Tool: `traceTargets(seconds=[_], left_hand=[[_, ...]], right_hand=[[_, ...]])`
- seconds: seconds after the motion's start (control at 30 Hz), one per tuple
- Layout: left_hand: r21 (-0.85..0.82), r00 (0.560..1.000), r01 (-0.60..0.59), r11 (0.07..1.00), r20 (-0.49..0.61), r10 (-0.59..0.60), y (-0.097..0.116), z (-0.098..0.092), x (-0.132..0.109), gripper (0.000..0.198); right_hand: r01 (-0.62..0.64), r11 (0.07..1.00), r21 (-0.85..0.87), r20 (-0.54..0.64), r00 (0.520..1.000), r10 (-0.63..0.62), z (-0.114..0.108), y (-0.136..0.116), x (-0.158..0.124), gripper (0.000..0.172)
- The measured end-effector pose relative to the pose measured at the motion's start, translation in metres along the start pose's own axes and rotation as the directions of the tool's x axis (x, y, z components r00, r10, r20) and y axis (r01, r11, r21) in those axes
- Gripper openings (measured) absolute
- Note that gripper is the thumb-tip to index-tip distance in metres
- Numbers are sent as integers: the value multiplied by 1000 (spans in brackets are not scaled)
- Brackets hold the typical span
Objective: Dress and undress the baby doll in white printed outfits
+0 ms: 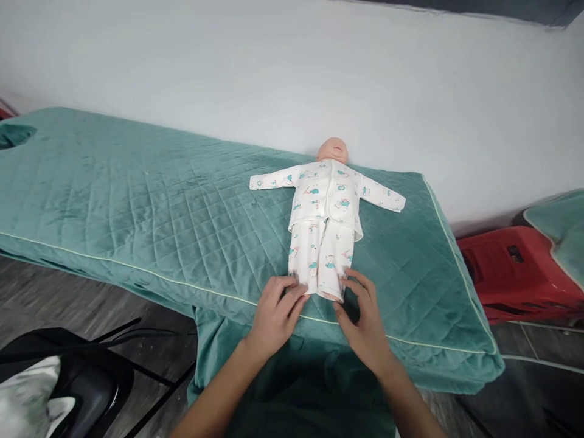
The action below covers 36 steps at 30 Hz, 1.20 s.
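Observation:
A baby doll [333, 149] lies on its back on a green quilted bed [159, 207], dressed in a white printed shirt [326, 191] and matching trousers [322, 258]. Its sleeves are spread out to both sides. My left hand [274, 316] rests on the bed at the left trouser cuff, fingers curled and touching the hem. My right hand [362, 316] is at the right cuff, fingers spread beside and over the hem. Neither hand visibly grips the cloth.
A white wall [292, 73] runs behind the bed. A red object [515, 274] stands right of the bed, with another green cushion [559, 228] over it. A dark chair [77, 371] with pale cloth [27, 401] sits at lower left on grey flooring.

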<state>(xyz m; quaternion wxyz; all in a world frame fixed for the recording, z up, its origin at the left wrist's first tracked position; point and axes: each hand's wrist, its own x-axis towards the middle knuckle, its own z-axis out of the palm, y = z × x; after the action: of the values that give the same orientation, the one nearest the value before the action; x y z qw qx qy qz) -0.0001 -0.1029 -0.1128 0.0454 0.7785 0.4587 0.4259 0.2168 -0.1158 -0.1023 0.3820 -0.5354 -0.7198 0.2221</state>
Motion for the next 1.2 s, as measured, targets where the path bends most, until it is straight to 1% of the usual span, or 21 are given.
traceTargets(seconds=[0.23, 0.33, 0.47, 0.6, 0.73, 0.83, 0.97, 1.07, 1.13, 1.2], left_hand=[[-21, 985, -172, 985, 29, 173, -8, -7, 5, 26], [-18, 975, -221, 975, 29, 221, -10, -6, 3, 27], [81, 966, -259, 962, 21, 258, -11, -7, 2, 25], [156, 967, -251, 955, 8, 253, -10, -9, 2, 25], [169, 965, -260, 951, 13, 262, -8, -11, 6, 21], [163, 959, -283, 945, 27, 283, -7, -12, 10, 24], [125, 969, -247, 961, 27, 246, -10, -14, 9, 22], [82, 980, -196, 977, -28, 199, -18, -13, 8, 22], [26, 991, -108, 994, -77, 110, -27, -11, 11, 21], [-75, 991, 51, 996, -117, -60, -38, -8, 20, 20]], right_hand=[[-18, 1000, 24, -5, 1000, 18, 3, 0, -3, 39], [-9, 1000, 22, -7, 1000, 9, 2, 1, -4, 40], [-4, 1000, 17, -10, 1000, 4, 1, 2, -5, 41], [-24, 999, 25, 6, 1000, 24, 1, 2, -6, 42], [-23, 999, 46, -11, 1000, 23, 4, -1, -5, 41], [-8, 999, 53, -23, 1000, 10, 4, -2, -3, 42], [17, 999, 35, -25, 1000, -16, 2, -3, 0, 42], [27, 999, 34, -36, 999, -25, 1, -3, 1, 43], [17, 999, 47, -48, 999, -15, -1, -2, 3, 42], [8, 998, 60, -79, 997, -4, -4, 1, 7, 40]])
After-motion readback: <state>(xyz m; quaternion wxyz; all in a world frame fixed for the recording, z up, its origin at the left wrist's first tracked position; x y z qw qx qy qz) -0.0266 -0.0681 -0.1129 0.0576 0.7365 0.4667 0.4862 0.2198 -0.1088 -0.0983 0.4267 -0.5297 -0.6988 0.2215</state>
